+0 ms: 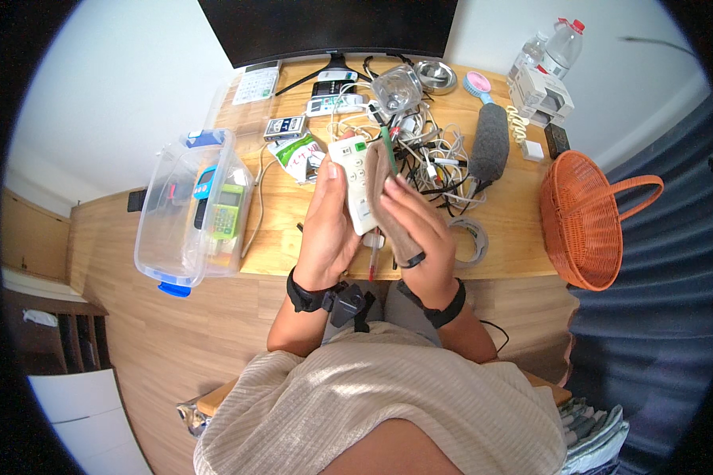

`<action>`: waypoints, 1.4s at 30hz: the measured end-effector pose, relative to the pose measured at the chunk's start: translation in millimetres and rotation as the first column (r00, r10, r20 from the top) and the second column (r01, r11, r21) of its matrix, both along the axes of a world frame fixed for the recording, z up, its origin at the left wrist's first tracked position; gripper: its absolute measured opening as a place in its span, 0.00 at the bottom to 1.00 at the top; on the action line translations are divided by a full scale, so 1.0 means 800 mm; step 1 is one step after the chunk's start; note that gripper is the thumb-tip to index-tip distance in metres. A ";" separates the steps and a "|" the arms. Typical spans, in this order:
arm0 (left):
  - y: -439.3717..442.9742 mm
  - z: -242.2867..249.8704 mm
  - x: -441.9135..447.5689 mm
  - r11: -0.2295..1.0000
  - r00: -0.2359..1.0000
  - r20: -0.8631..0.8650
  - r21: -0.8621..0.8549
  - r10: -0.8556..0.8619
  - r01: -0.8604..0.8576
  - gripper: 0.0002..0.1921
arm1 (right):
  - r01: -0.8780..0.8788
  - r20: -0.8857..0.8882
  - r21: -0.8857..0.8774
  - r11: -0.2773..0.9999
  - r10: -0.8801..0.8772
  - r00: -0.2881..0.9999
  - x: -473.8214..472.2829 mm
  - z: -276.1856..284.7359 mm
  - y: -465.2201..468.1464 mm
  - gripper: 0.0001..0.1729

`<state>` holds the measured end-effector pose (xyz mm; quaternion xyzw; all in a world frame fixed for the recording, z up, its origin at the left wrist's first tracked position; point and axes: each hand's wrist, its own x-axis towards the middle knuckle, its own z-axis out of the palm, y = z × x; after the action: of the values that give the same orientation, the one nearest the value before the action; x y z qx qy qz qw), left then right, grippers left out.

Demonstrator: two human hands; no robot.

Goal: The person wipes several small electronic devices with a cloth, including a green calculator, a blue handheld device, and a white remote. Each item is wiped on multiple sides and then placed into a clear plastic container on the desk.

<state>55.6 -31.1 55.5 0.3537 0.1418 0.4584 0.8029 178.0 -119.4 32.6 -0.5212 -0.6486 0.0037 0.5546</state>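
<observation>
My left hand (328, 228) grips a white remote control (356, 190) with a green button near its top end; the thumb lies along its left side. A folded brown cloth (385, 208) is in my right hand (428, 240), its upper part against the remote's right edge. The cloth has a dark band at its lower end. Both hands are held above the front of the wooden desk (273, 237). Below them lie a red-tipped clear pen (374, 261) and a small white item, partly hidden. The right hand's thumb is mostly hidden.
Tangled cables (434, 154) lie behind the hands, beside a grey fuzzy cylinder (489, 142) and a tape roll (469, 240). A clear plastic bin (172, 231) stands left, an orange wicker basket (579, 219) right. A monitor (333, 27) stands at the back, near a clear jar (397, 89).
</observation>
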 end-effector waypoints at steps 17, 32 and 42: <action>0.007 -0.002 0.004 0.995 0.988 0.118 -0.007 0.100 -0.100 0.23 | -0.077 -0.047 -0.031 0.997 0.075 0.996 0.001 -0.013 -0.011 0.23; -0.002 -0.022 0.008 1.000 0.992 -0.128 -0.003 0.020 -0.021 0.19 | 0.033 -0.110 0.100 0.994 -0.022 0.994 0.025 0.032 0.004 0.21; -0.010 -0.018 0.010 0.995 0.977 -0.208 0.092 0.045 -0.026 0.25 | -0.053 0.159 -0.005 0.999 0.053 0.986 0.019 0.042 0.027 0.28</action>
<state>63.2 -38.9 40.9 0.4330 0.2116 0.4388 0.7584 193.1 -97.8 65.9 -0.5026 -0.7045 -0.0229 0.5005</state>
